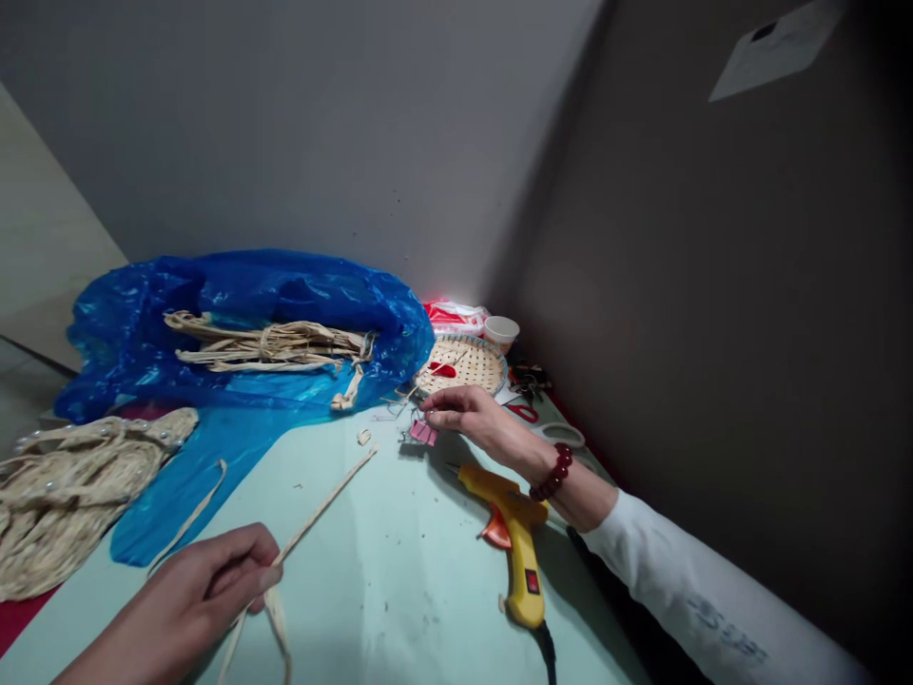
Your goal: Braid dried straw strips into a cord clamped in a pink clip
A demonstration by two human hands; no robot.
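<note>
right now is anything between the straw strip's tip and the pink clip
Nothing visible is: only pale green tabletop shows between the tip of the straw strip in the left hand and the pink clip. A small straw scrap lies left of the tip.

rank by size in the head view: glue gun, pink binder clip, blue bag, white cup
1. Blue bag
2. Glue gun
3. White cup and pink binder clip: too alike to rank
</note>
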